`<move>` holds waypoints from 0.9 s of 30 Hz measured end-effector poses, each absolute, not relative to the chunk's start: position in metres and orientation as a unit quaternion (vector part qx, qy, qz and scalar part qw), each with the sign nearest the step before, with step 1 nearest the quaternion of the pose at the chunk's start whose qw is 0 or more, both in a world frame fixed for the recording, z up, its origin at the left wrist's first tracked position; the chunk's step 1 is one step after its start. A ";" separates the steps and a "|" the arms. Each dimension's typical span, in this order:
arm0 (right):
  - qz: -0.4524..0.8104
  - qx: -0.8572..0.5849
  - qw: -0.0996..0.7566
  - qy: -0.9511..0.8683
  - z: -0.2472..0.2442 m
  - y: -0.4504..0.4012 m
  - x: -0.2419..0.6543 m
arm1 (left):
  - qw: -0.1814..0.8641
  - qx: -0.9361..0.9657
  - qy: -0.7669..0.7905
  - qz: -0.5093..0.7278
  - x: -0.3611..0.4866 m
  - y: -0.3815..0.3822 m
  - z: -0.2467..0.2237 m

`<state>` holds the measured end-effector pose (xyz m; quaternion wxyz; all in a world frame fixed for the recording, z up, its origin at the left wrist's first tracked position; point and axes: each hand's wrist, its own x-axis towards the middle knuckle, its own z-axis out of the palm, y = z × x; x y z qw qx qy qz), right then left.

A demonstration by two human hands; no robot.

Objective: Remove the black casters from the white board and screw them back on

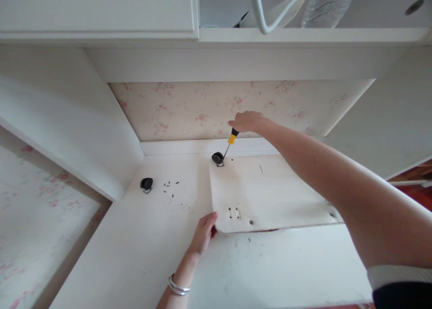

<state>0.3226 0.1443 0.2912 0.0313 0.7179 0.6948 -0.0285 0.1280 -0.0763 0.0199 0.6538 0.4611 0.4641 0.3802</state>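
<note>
My right hand [248, 121] is closed round the black and yellow handle of a screwdriver [231, 138]. Its shaft slants down to the metal plate of a black caster wheel [217, 157], which sits at the far left corner of a white board [270, 189]. With my left hand [204, 230] I grip the board's near left corner, thumb on top and fingers partly hidden under the edge. Near that corner the board shows several screw holes in a square pattern.
A second caster wheel [146, 183] lies on the white surface [131, 237] to the left, with several small dark screws [168, 185] beside it. Overhead runs a white shelf [303, 35] holding a plastic bottle [329, 5], with a pale cable [261, 16] hanging down. Floral wallpaper [202, 108] covers the back.
</note>
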 end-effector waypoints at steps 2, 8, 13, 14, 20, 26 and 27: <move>-0.053 0.703 0.036 0.708 0.294 0.146 0.324 | 0.651 0.464 0.466 0.378 0.128 -0.077 0.023; -0.082 0.694 0.019 0.715 0.292 0.150 0.325 | 0.645 0.468 0.473 0.376 0.127 -0.078 0.030; -0.034 0.728 -0.006 0.684 0.279 0.157 0.323 | 0.641 0.472 0.476 0.375 0.127 -0.078 0.025; -0.033 0.730 -0.005 0.683 0.278 0.158 0.323 | 0.640 0.473 0.475 0.375 0.128 -0.077 0.023; -0.073 0.718 0.006 0.692 0.285 0.159 0.323 | 0.634 0.481 0.475 0.375 0.127 -0.076 0.020; -0.048 0.737 -0.016 0.674 0.281 0.159 0.327 | 0.633 0.481 0.478 0.374 0.128 -0.077 0.023; -0.057 0.737 -0.015 0.674 0.281 0.160 0.329 | 0.634 0.480 0.477 0.374 0.128 -0.077 0.023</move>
